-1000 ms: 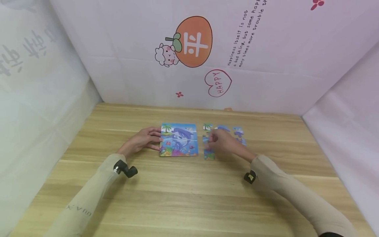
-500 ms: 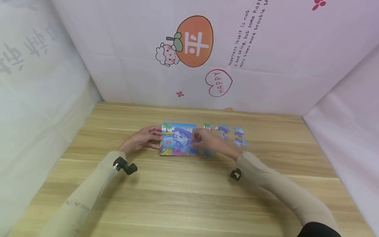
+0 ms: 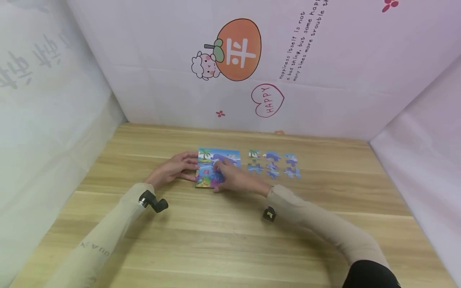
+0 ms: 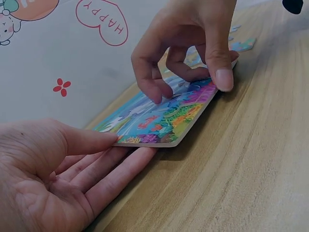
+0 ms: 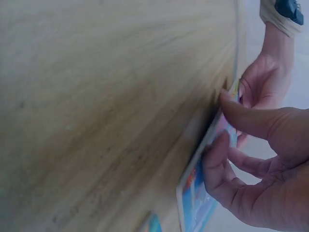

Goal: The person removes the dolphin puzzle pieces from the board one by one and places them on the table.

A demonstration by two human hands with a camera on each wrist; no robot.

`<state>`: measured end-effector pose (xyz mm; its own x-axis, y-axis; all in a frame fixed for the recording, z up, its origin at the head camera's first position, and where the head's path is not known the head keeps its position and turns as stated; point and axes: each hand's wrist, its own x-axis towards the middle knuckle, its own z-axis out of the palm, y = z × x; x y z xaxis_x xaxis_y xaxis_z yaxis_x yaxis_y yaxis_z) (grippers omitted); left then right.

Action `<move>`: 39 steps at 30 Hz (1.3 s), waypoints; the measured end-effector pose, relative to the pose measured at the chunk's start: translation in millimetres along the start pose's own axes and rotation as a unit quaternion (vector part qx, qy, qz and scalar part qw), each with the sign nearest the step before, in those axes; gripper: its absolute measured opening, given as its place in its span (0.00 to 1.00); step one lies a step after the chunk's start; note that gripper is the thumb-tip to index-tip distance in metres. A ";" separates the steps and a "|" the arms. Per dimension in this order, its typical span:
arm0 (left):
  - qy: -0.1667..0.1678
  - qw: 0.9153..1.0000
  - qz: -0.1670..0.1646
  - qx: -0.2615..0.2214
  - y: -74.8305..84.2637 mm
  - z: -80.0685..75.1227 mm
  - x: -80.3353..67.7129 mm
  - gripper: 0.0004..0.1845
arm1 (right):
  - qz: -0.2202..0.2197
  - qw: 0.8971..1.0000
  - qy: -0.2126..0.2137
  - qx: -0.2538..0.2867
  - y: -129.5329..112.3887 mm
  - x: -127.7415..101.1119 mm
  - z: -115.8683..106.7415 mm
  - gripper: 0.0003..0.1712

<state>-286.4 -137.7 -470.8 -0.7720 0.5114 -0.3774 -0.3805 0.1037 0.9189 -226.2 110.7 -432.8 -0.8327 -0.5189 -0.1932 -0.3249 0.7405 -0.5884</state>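
A square dolphin picture board [image 3: 205,160], with palm and coral printed on it, lies at the middle back of the table. My left hand [image 3: 174,169] pinches its left edge, thumb on top and fingers beneath, as the left wrist view shows [image 4: 72,169]. My right hand [image 3: 232,176] is over the board with loosely bent fingers. Its fingertips [image 4: 161,94] meet the picture, and its thumb [image 5: 246,113] lies along the near edge. Part of the picture is hidden under this hand.
Right of the board lie several jigsaw pieces [image 3: 272,157] in rows, showing similar dolphin art; my right forearm passes in front of them. The wooden table [image 3: 216,240] ends at a printed white cloth [image 3: 162,92] behind, with cloth at both sides.
My right hand has moved left, from above the jigsaw pieces across to the board. My left hand keeps its hold on the left edge.
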 end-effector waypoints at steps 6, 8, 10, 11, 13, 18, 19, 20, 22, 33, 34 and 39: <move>0.018 1.000 -0.004 0.014 -1.6 1.1 0.6 0.35 | -0.008 1.000 0.010 -0.002 -0.7 4.2 5.8 0.31; 0.020 1.000 -0.003 0.018 -2.0 0.5 0.2 0.34 | -0.009 1.000 0.011 -0.001 -0.9 6.2 6.1 0.30; 0.019 1.000 -0.001 0.022 -2.3 -0.2 0.0 0.35 | -0.008 1.000 0.010 0.000 -1.6 8.2 5.9 0.30; 0.020 1.000 0.000 0.023 -2.4 -0.5 0.0 0.35 | -0.007 1.000 0.009 0.003 -1.7 9.3 5.8 0.30; 0.020 1.000 0.001 0.024 -2.2 -1.0 -0.1 0.35 | -0.004 1.000 0.003 0.007 -2.1 11.5 5.4 0.31; 0.020 0.999 0.007 0.029 -0.1 -1.3 -1.7 0.34 | -0.003 1.000 -0.001 0.020 -3.8 15.9 3.4 0.31; 0.021 0.999 0.008 0.029 0.5 -1.3 -2.2 0.34 | -0.005 1.000 -0.001 0.022 -4.4 16.4 2.9 0.31; 0.021 0.999 0.008 0.030 1.1 -1.3 -2.8 0.34 | -0.005 1.000 -0.002 0.022 -5.1 17.0 2.4 0.30; 0.020 0.999 0.010 0.032 2.2 -1.6 -4.4 0.34 | -0.008 1.000 -0.007 0.014 -5.8 18.2 1.4 0.29; 0.023 0.999 0.009 0.035 0.7 -3.8 -2.7 0.35 | -0.042 0.995 -0.084 0.027 7.3 19.7 -11.3 0.21; 0.025 0.999 0.008 0.035 0.0 -3.5 -2.0 0.34 | -0.049 0.994 -0.087 0.032 9.7 19.0 -12.4 0.18; 0.026 0.999 0.004 0.036 -3.5 1.2 1.6 0.33 | -0.069 0.994 -0.079 0.038 18.0 13.6 -15.8 0.06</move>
<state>-285.7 -136.2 -474.4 -0.8006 0.4685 -0.3736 -0.3382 0.1614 0.9271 -250.4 123.7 -433.6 -0.6999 -0.6781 -0.2245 -0.3908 0.6266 -0.6742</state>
